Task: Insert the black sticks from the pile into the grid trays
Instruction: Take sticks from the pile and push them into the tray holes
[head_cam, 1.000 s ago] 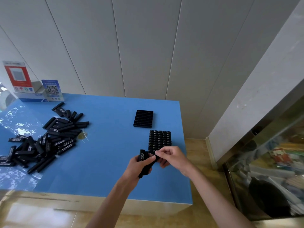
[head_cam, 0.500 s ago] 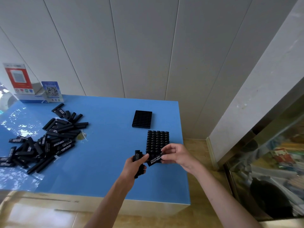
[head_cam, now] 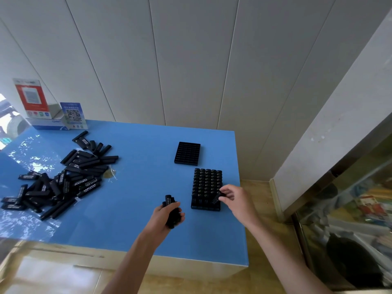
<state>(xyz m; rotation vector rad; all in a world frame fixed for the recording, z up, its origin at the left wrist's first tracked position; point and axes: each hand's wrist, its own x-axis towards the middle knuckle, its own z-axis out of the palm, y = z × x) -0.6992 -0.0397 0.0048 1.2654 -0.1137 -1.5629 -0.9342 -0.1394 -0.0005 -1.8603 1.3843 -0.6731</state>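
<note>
A single head-worn camera is looking forward and down from above the near edge of the blue table (head_cam: 135,209), facing the white panelled wall (head_cam: 191,60). It is taking in the whole tabletop from close range, with both forearms entering from the bottom.
</note>
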